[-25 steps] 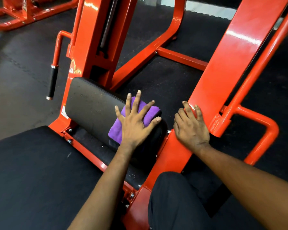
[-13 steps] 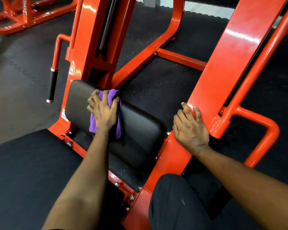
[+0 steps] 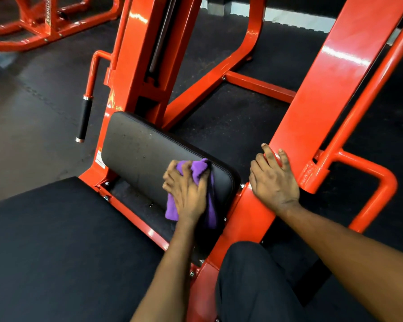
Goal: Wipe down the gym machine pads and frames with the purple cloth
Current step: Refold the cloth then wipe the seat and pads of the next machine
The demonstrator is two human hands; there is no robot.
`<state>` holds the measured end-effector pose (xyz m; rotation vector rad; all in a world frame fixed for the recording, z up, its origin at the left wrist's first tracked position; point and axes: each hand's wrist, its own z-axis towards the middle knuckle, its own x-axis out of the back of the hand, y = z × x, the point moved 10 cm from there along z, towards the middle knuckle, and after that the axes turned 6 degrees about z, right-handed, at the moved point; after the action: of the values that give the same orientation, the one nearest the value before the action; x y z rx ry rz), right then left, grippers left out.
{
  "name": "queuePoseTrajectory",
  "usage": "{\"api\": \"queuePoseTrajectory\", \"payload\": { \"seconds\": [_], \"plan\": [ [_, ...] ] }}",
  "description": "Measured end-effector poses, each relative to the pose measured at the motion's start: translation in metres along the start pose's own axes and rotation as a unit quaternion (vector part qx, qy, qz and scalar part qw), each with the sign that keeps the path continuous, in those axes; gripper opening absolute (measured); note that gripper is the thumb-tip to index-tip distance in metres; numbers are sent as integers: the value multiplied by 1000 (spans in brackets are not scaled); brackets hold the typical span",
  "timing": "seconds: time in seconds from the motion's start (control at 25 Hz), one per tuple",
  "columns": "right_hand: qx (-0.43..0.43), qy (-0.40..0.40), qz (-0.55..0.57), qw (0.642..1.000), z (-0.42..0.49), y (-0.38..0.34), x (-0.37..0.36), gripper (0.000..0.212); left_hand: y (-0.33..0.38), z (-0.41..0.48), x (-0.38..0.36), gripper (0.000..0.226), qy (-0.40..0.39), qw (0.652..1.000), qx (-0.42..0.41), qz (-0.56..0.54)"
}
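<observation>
Clutching the purple cloth (image 3: 197,169), the fingers (image 3: 171,176) of the left hand (image 3: 189,196) curl into its soft, bunched folds. Crumpled purple shows above the knuckles, below the palm and along the thumb side. Hand and cloth press on the right end of the black pad (image 3: 137,149). The right hand (image 3: 275,184) rests on the orange frame (image 3: 316,108), its fingers loosely extended.

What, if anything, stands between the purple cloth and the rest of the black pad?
Nothing visible does. The left hand grips the purple cloth at the right end of the black pad, which lies bare to its left edge. The right hand rests on the orange beam.
</observation>
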<state>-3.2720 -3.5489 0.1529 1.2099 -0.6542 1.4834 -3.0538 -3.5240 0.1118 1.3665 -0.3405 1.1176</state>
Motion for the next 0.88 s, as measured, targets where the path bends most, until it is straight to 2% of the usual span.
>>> {"api": "queuePoseTrajectory", "payload": {
  "seconds": [0.08,0.2,0.28,0.36,0.4,0.48,0.6,0.68,0.76,0.88],
  "plan": [
    [0,0,-5,1000,1,0,-1,28,-34,30,10,47,31,998,40,24],
    [-1,-3,-8,1000,0,0,-4,27,-114,71,24,64,56,985,155,48],
    [0,-8,-11,1000,1,0,-4,26,-158,79,29,63,47,972,228,28],
    [-3,-13,-11,1000,0,0,-4,27,-163,63,29,63,58,966,253,-11],
    [-5,-12,-10,1000,0,0,-3,27,-149,51,28,64,66,968,241,-30],
    [-4,-13,-15,1000,0,-1,-2,29,-99,23,28,66,73,982,163,-60],
    [-6,-16,-19,1000,1,-1,-1,31,-26,-16,13,46,27,998,19,-56],
    [-5,-15,-18,1000,1,-2,-1,31,-2,-29,3,37,2,999,-44,-23],
    [-4,-14,-21,1000,0,-1,-1,30,-11,-14,0,39,10,999,-40,4],
    [-3,-1,-14,1000,1,-1,-1,28,-55,40,14,46,55,997,43,20]
  ]
}}
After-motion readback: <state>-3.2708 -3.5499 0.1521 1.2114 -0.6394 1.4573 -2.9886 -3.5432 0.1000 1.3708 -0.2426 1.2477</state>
